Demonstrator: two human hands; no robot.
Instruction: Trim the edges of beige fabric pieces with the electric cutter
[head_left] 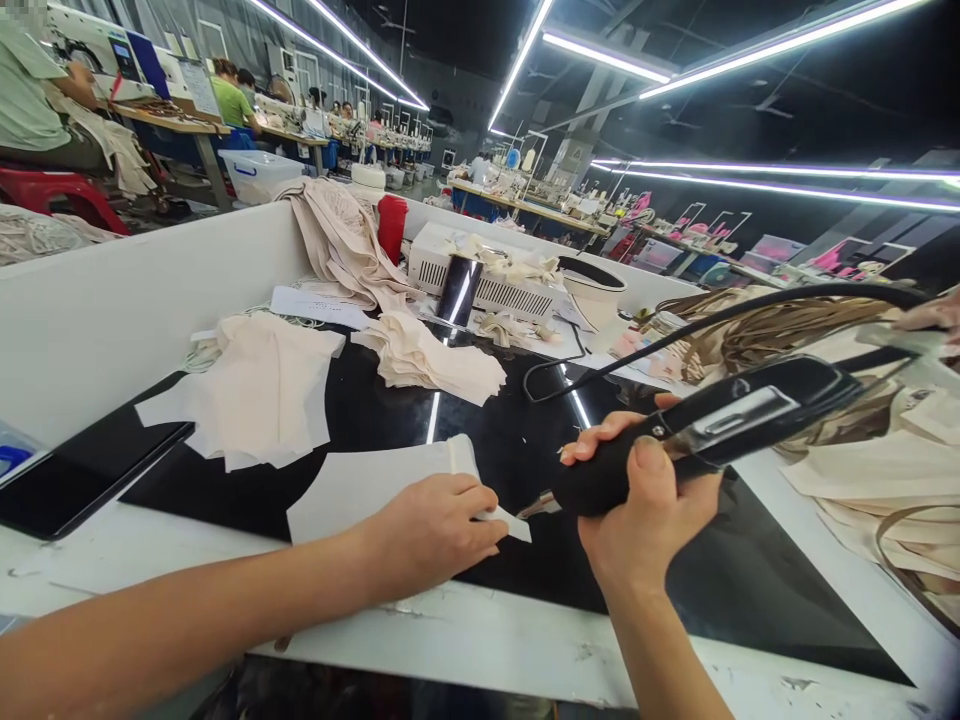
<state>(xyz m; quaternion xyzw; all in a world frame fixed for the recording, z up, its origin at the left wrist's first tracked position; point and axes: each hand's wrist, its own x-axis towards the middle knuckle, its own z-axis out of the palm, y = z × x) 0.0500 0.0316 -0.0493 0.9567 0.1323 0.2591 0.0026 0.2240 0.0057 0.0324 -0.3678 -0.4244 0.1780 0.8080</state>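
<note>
A white cut fabric piece [360,487] lies flat on a glossy black board [247,505], with a narrow pale strip [460,457] along its right end. My left hand [427,530] rests over that end, its fingers pinched closed on the fabric's edge. In my right hand [652,525] is a black corded hand tool [750,405], the fingers wrapped round its body. The tool's small metal tip points left, close to the fabric's right corner; whether they touch I cannot tell.
Stacked cream fabric pieces [262,385] and a second pile [439,360] lie behind. A phone [90,460] sits at left. Farther back stand a white vented box [487,285] and a red container [391,228]. A co-worker's hand [934,315] shows at far right. More fabric [877,470] is heaped there.
</note>
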